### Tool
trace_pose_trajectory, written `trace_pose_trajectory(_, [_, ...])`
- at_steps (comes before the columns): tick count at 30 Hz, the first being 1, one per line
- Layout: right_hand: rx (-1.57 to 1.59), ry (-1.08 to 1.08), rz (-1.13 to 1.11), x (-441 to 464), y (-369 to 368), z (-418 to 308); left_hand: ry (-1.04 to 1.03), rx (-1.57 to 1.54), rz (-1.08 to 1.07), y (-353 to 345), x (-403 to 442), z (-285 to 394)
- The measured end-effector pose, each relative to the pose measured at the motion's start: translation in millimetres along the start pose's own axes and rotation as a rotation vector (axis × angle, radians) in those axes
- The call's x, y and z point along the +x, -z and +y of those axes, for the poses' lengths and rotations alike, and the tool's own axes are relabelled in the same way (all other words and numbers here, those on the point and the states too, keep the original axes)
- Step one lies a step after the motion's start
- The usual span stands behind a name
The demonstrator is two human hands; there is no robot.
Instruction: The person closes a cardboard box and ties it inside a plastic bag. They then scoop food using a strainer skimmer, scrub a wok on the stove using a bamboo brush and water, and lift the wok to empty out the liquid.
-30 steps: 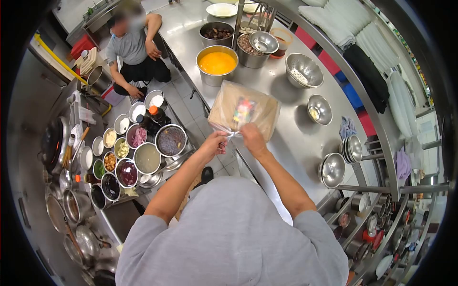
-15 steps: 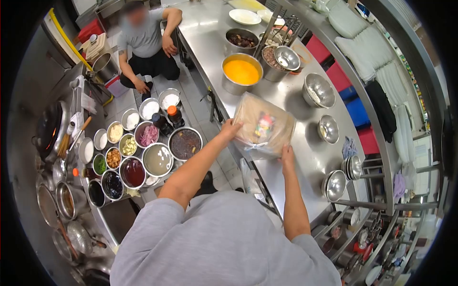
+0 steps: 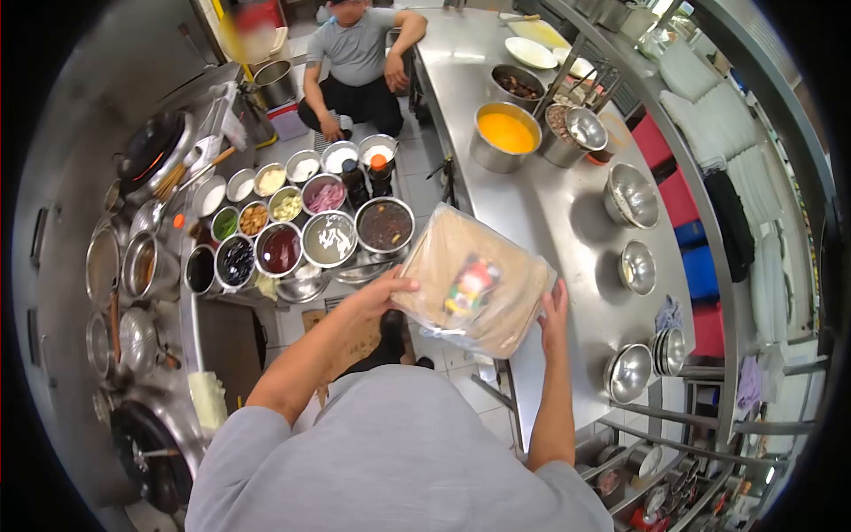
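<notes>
A brown box-shaped package [image 3: 496, 253] wrapped in clear plastic, with a colourful printed picture on top, is held up in front of my body, over the near edge of the steel table. My left hand [image 3: 388, 291] grips its left edge, thumb on top. On its right edge, my right hand [image 3: 554, 312] holds on with the fingers partly hidden by the package. Beyond the package on the table [image 3: 541, 213] stands a metal pot of orange liquid [image 3: 506, 133].
Several bowls of sauces and ingredients [image 3: 330, 239] stand at the left, near a wok [image 3: 155, 151]. Another person [image 3: 355, 53] sits beyond them. Metal bowls [image 3: 631, 195] line the table's right side, under a shelf with white cloths [image 3: 740, 142].
My hands have gone from the tied end of the bag to the package's two sides. The package is now lifted and shifted toward the left table edge, and the view has turned left.
</notes>
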State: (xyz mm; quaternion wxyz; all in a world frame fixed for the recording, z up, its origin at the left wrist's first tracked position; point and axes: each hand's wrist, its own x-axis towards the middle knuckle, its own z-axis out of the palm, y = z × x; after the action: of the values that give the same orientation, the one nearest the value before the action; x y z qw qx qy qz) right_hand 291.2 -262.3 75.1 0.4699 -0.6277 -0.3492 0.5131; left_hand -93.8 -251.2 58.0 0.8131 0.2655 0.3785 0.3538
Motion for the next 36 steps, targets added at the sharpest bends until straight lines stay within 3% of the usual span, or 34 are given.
trace_pose_trajectory(1, [-0.057, 0.024, -0.077, -4.8, -5.5, -8.9, 0.009, 0.0, 0.015, 5.1, -16.5, 0.6])
trace_pose_trajectory(2, [-0.004, -0.06, -0.342, 4.6, 4.2, -2.7, 0.058, 0.025, 0.004, 10.7, -30.4, 2.5])
trace_pose_trajectory(3, [-0.001, -0.068, -0.345, 4.3, 5.9, -4.6, 0.104, 0.05, -0.012, 16.5, -42.5, 2.6])
trace_pose_trajectory(5, [-0.27, -0.24, -0.766, -1.0, 1.0, -10.8, 0.139, 0.026, -0.006, 33.7, -54.3, -8.2])
trace_pose_trajectory(10, [-0.274, -0.407, -1.011, -11.3, -9.0, 45.8, 0.149, 0.031, -0.054, 65.4, -72.0, -46.7])
trace_pose_trajectory(13, [-0.123, -0.591, -0.957, -43.4, 4.9, 83.2, 0.146, -0.035, 0.059, 64.7, -106.6, -50.5])
trace_pose_trajectory(17, [0.051, -0.699, -0.628, -119.6, 20.5, 146.5, 0.067, 0.311, 0.16, 112.3, -151.9, -85.4])
trace_pose_trajectory(19, [0.207, -0.835, -0.419, -162.2, 17.2, 180.9, 0.092, 0.289, 0.163, 129.6, -185.4, -86.6])
trace_pose_trajectory(21, [0.273, -0.826, -0.344, -201.8, 1.9, 213.7, 0.061, 0.226, 0.156, 150.8, -208.6, -93.6])
trace_pose_trajectory(23, [0.386, -0.714, -0.083, -232.6, -25.6, 235.1, 0.069, 0.199, 0.19, 166.6, -226.2, -100.0])
trace_pose_trajectory(24, [0.436, -0.703, -0.054, -239.8, -37.5, 242.0, 0.066, 0.179, 0.227, 173.3, -232.9, -102.9])
trace_pose_trajectory(30, [0.549, -0.586, 0.051, -210.9, -85.5, 256.5, 0.116, 0.29, 0.402, 223.8, -255.1, -137.1])
trace_pose_trajectory(32, [0.543, -0.568, 0.072, -180.5, -99.2, 252.8, 0.006, 0.453, 0.427, 248.2, -263.6, -159.5])
trace_pose_trajectory(34, [0.534, -0.549, 0.083, -143.1, -109.5, 251.4, -0.041, 0.946, 0.505, 276.7, -275.3, -182.3])
trace_pose_trajectory(36, [0.564, -0.501, 0.08, -102.9, -115.5, 254.9, 0.092, 1.015, 0.526, 253.7, -295.9, -157.0])
